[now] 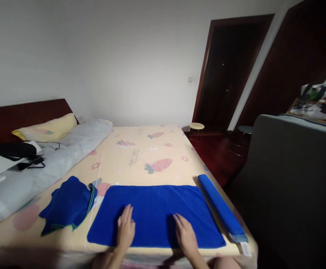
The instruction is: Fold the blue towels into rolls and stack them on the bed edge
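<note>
A blue towel (151, 220) lies spread out flat as a wide rectangle on the bed, near its front edge. Over the left part of the towel is my left hand (126, 228), its fingers stretched forward and holding nothing. My right hand (185, 233) is on or just above the towel's right part, fingers extended and slightly bent, also holding nothing. Whether the palms press on the cloth I cannot tell. Right of the towel lies a rolled blue towel (220, 205) with a white tag. To the left sits a crumpled blue cloth (67, 203) with green edging.
The bed's patterned sheet (140, 149) stretches behind the towel. Along the headboard (25, 112) are a yellow pillow (46, 129), a grey quilt (81, 145) and a dark bag (14, 150). A grey panel (294, 179) stands at the right, with a stool (196, 126) beyond the bed.
</note>
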`<state>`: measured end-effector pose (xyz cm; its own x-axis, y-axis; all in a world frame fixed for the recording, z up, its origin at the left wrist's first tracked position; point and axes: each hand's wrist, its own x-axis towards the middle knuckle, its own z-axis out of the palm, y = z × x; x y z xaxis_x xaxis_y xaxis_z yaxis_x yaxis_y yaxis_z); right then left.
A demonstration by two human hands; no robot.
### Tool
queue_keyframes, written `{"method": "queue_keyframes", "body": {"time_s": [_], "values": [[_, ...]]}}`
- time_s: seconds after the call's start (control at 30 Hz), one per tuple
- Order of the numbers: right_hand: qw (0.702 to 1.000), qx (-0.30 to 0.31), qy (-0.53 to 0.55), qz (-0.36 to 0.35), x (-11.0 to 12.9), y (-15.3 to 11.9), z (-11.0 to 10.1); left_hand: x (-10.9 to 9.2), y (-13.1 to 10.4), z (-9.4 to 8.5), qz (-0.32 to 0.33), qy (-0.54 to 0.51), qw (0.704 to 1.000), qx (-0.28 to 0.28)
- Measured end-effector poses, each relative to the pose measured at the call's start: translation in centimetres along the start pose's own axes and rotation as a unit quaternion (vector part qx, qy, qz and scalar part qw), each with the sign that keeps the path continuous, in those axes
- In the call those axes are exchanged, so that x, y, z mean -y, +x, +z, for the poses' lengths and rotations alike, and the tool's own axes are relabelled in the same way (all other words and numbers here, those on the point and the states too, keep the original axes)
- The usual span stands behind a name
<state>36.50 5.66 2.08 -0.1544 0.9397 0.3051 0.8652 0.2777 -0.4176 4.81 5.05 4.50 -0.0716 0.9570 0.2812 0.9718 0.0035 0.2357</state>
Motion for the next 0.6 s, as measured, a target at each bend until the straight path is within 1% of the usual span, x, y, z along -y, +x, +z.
{"method": "queue_keyframes", "body": {"time_s": [0.03, 0.07, 0.1, 0.13, 0.17, 0.2, 0.23, 0.27, 0.3, 0.33, 0.37, 0.43, 0.47, 0.5, 0.53, 0.57, 0.6], "values": [[0.999, 0.036, 0.016, -0.015, 2.6, 1.0, 1.3, -2.9, 0.4, 1.1, 0.024, -0.014, 0.999, 0.021], [0.996, 0.076, 0.031, -0.024, 4.9, 1.8, 2.4, -5.5, 0.6, 2.2, 0.048, -0.023, 0.997, 0.054], [0.993, 0.109, 0.042, -0.027, 6.6, 2.4, 3.5, -7.6, 0.6, 3.3, 0.062, -0.027, 0.994, 0.087], [0.989, 0.137, 0.050, -0.032, 7.8, 2.7, 4.3, -9.0, 0.4, 4.2, 0.068, -0.027, 0.991, 0.115], [0.986, 0.155, 0.054, -0.037, 8.3, 2.7, 4.8, -9.8, 0.2, 4.9, 0.072, -0.026, 0.988, 0.137], [0.985, 0.161, 0.054, -0.040, 8.1, 2.6, 5.1, -9.8, -0.2, 5.4, 0.070, -0.023, 0.986, 0.151], [0.986, 0.156, 0.048, -0.040, 7.2, 2.3, 5.1, -9.1, -0.5, 5.5, 0.062, -0.016, 0.985, 0.159], [0.988, 0.143, 0.037, -0.033, 5.8, 1.8, 4.8, -7.7, -0.9, 5.4, 0.047, -0.005, 0.986, 0.158], [0.992, 0.125, 0.021, -0.017, 4.0, 1.2, 4.2, -5.8, -1.3, 5.0, 0.022, 0.013, 0.988, 0.152], [0.995, 0.102, -0.001, 0.011, 1.8, 0.5, 3.5, -3.4, -1.7, 4.4, -0.011, 0.036, 0.989, 0.143], [0.995, 0.081, -0.026, 0.043, -0.7, -0.3, 2.6, -0.7, -2.1, 3.6, -0.054, 0.064, 0.988, 0.128], [0.990, 0.032, -0.080, 0.111, -5.6, -2.2, 0.8, 5.0, -3.0, 1.9, -0.143, 0.106, 0.978, 0.109], [0.987, 0.014, -0.097, 0.130, -7.9, -3.2, 0.0, 7.7, -3.4, 1.1, -0.190, 0.112, 0.970, 0.105], [0.985, 0.005, -0.106, 0.139, -9.9, -4.1, -0.6, 10.1, -3.8, 0.4, -0.223, 0.107, 0.964, 0.097], [0.985, 0.009, -0.108, 0.137, -11.4, -4.9, -1.0, 12.1, -4.2, -0.2, -0.234, 0.098, 0.963, 0.086], [0.984, 0.011, -0.111, 0.137, -12.4, -5.5, -1.3, 13.5, -4.4, -0.6, -0.237, 0.089, 0.965, 0.073], [0.983, 0.009, -0.116, 0.140, -12.8, -5.8, -1.3, 14.3, -4.5, -0.9, -0.230, 0.080, 0.968, 0.063]]}}
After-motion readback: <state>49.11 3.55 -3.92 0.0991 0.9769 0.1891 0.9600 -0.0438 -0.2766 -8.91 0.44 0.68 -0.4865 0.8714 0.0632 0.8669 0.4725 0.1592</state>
